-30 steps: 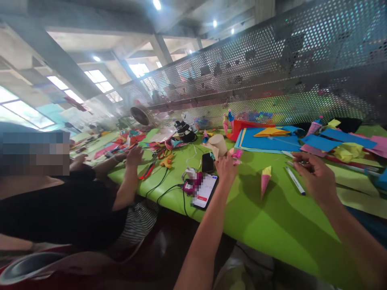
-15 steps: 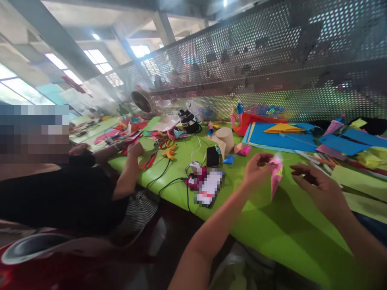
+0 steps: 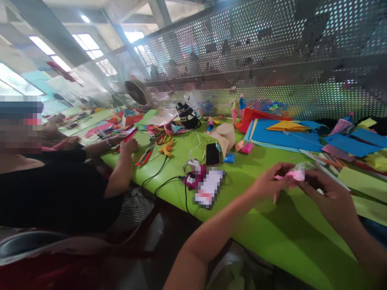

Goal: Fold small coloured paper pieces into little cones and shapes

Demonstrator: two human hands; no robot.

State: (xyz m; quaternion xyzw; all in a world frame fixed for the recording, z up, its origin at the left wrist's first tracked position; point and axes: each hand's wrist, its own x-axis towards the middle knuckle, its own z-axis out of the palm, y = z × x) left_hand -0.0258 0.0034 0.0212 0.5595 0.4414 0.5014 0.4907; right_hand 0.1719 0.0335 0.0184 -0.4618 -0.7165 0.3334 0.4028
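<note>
Closed around a small pink paper cone point(image 3: 298, 174), my left hand point(image 3: 273, 180) keeps it over the green table. A crumpled bit of clear plastic point(image 3: 302, 165) sticks up at the cone's top, and the narrow pink tip points down below my fingers. From the other side, my right hand point(image 3: 329, 191) pinches the same end, thumb and fingers meeting at the pink and clear part. My fingers cover much of the cone. To the left of it lie a blue packet point(image 3: 229, 158) and a bright pink packet point(image 3: 247, 148).
A black phone point(image 3: 213, 154), a second phone point(image 3: 209, 187) and a power strip point(image 3: 194, 177) with cables lie left of my hands. Blue paper sheets point(image 3: 290, 139) are stacked behind, green strips point(image 3: 363, 181) at right. A co-worker point(image 3: 60, 189) sits at left near an orange glue gun point(image 3: 167, 148).
My right hand has moved left onto the cone's top and now grips it. My left hand has shifted right and tilted the cone, which earlier hung upright in it alone.
</note>
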